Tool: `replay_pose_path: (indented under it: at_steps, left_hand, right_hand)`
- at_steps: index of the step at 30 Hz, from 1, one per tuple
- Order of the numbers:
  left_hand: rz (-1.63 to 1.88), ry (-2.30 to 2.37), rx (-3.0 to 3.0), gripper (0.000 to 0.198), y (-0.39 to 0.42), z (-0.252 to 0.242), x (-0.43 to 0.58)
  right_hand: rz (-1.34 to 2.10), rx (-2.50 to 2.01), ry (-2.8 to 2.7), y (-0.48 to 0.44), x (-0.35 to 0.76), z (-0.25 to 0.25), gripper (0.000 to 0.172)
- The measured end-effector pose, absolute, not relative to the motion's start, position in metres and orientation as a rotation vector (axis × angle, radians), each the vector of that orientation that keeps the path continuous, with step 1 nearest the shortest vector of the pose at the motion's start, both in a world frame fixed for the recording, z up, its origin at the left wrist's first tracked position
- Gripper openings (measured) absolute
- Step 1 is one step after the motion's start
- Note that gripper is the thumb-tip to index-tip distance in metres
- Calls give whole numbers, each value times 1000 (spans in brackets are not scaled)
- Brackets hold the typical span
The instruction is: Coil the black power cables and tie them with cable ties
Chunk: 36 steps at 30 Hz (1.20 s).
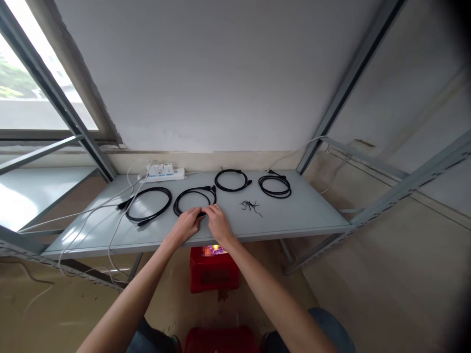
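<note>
Several black cables lie coiled in loops on a grey metal shelf [301, 215]. My left hand [188, 223] and my right hand [218, 221] meet at the near edge of the second coil [194, 200], fingers curled and pinching its cable. To the left lies a larger coil [148, 204]. Two more coils, one at the centre back [231, 180] and one to the right [274, 186], lie farther off. A small heap of black twist ties [250, 206] sits just right of my right hand.
A white power strip [162, 172] with white plugs and trailing white cords [91, 211] sits at the back left. Grey shelf uprights [342, 93] slant on both sides. A red crate [213, 269] stands on the floor below. A window [22, 83] is at left.
</note>
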<state>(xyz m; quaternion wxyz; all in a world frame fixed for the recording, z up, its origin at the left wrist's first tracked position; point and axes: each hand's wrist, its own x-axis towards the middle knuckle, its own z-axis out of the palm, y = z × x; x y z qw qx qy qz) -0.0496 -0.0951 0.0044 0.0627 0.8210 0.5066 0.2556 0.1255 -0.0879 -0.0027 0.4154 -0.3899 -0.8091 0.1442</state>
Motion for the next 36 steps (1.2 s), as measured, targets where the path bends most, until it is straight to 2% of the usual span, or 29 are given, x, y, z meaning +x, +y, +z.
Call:
replay_pose_path:
  at_steps: [5,16,22,27,32,36]
  left_hand:
    - [836,1512,2445,13,-97,2,-50]
    - [967,1490,2339,17,-93,4,-51]
    - [1023,1470,2262,24,-93,7,-52]
    - [1056,1444,2242,19,-94,5,-52]
    - [1039,1489,2282,11,-91,1,-54]
    - [1036,1504,2318,10,-91,1,-53]
  right_hand:
    - [445,-931,-2017,-93,127,1,45]
    - [337,-997,-2023,-90,123,3,39]
    - [322,-1055,-2069,-88,125,-3,55]
    - [309,-1054,-2082,-88,127,-6,51]
    - [339,-1062,-1989,-87,130,-6,54]
    - [412,-1102,-1975,-85,131,-6,47]
